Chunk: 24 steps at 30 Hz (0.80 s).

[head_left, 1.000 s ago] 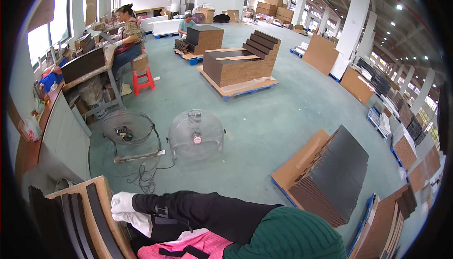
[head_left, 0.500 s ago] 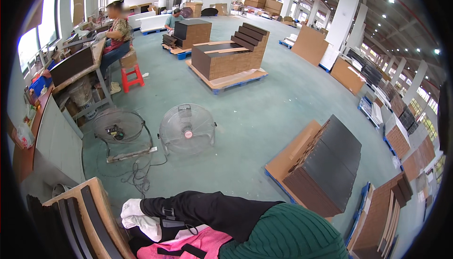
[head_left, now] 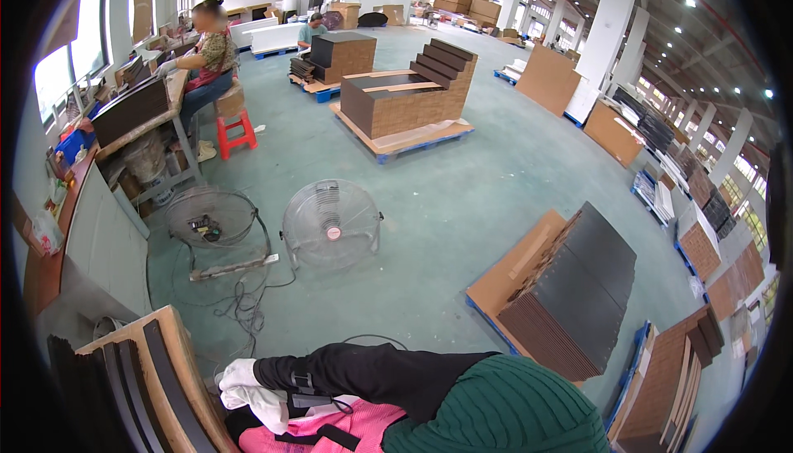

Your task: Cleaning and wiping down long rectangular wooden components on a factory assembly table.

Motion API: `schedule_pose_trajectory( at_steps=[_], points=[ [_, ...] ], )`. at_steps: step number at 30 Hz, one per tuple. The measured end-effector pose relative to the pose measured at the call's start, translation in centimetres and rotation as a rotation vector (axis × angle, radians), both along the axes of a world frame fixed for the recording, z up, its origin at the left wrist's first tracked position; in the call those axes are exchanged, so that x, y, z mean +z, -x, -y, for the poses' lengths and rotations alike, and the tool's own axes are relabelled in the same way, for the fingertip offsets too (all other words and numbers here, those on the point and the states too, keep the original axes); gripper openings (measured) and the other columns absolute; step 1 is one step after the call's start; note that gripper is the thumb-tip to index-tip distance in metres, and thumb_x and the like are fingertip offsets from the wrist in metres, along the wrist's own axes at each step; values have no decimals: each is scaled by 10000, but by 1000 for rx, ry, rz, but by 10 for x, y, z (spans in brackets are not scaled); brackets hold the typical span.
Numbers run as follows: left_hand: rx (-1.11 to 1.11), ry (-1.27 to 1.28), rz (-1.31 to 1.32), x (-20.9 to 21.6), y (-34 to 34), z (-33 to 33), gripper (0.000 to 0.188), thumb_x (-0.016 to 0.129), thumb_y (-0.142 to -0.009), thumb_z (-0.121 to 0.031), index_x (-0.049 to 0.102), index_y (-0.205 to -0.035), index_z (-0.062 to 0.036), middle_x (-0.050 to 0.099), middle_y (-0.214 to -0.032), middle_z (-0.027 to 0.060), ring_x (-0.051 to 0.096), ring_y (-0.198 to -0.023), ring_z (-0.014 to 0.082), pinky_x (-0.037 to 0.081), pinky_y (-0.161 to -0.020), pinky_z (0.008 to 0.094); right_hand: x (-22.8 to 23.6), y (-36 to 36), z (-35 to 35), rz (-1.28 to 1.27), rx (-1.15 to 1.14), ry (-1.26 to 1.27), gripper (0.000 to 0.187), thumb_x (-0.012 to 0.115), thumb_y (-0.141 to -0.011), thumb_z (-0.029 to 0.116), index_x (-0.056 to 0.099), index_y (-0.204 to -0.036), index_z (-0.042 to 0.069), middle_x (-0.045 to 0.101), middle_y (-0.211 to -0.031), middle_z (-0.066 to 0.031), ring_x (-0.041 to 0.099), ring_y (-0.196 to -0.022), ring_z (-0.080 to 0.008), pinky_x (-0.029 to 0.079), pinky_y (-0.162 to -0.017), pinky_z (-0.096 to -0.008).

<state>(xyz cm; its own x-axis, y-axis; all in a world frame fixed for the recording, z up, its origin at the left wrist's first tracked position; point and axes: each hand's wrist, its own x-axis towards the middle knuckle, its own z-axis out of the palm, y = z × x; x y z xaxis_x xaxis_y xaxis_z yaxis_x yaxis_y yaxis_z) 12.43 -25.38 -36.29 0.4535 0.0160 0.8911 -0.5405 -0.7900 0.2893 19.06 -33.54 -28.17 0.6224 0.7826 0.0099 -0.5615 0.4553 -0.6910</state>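
Note:
My right hand [head_left: 240, 373] wears a white glove and sits at the lower left, with its black-sleeved arm reaching across from the right. Its fingers curl down out of sight, so its grip does not show. Bunched white glove fabric [head_left: 266, 408] lies just below it; whether this covers my left hand I cannot tell. Both are close against my pink apron [head_left: 363, 420]. Beside the glove, to the left, stands a wooden-topped stand or box [head_left: 169, 329] bearing several long dark strips [head_left: 178, 387].
Two floor fans [head_left: 332, 226] stand ahead, cables trailing on the floor. Stacked dark panels [head_left: 578, 288] rest on a pallet at right. Another pallet carries a stepped stack [head_left: 405, 102]. A co-worker [head_left: 211, 56] sits at a workbench [head_left: 178, 94] on the far left; another person [head_left: 312, 32] is farther back.
My gloved right hand has shifted slightly right and down, close to the apron. The view has moved a little. At the workbench the co-worker's arms and the piece there have shifted.

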Motion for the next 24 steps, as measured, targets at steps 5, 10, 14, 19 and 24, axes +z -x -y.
schedule_pose_trajectory(
  at_steps=[5, 10, 14, 19, 24],
  points=[
    [154, -1, -115, 19, 52, -25, 681, 746, -832, -302, 543, -1436, -60, 558, -1413, 186, 556, -1277, 348, 455, -1067, 434, -7, 18, -14, 517, -109, 482, 164, 606, -828, 235, 668, -722, 125, 612, -640, -88, 609, -590, -278, 456, -559, -403],
    [200, -54, -238, 95, 95, -36, 734, 784, -820, -321, 530, -1458, -60, 537, -1448, 203, 531, -1308, 382, 439, -1093, 472, -112, -55, -25, 271, -38, -297, 309, 593, -896, 287, 533, -622, 158, 353, -498, -6, 364, -443, -232, 316, -479, -426],
    [728, -26, -511, 92, 266, -122, 778, 815, -810, -336, 520, -1475, -59, 521, -1475, 216, 512, -1334, 409, 427, -1114, 501, -67, 45, -71, 161, 385, 49, 398, 554, -975, 225, 486, -593, 136, 402, -550, -49, 363, -500, -246, 341, -544, -397],
    [1003, -167, -811, 113, 384, -149, 834, 853, -798, -355, 508, -1497, -58, 501, -1510, 232, 487, -1366, 444, 412, -1140, 538, 90, 41, 4, 1494, 217, 598, 357, 819, -645, 351, 589, -691, 82, 549, -657, -136, 609, -659, -329, 517, -645, -421],
    [942, -87, -1016, 168, 398, -127, 868, 887, -689, -262, 514, -1429, -3, 476, -1507, 253, 419, -1419, 460, 328, -1197, 550, 116, 18, 8, 1684, -66, 397, 511, 810, -742, 309, 700, -1150, 22, 695, -1001, -186, 666, -944, -401, 529, -895, -467]
  ],
)
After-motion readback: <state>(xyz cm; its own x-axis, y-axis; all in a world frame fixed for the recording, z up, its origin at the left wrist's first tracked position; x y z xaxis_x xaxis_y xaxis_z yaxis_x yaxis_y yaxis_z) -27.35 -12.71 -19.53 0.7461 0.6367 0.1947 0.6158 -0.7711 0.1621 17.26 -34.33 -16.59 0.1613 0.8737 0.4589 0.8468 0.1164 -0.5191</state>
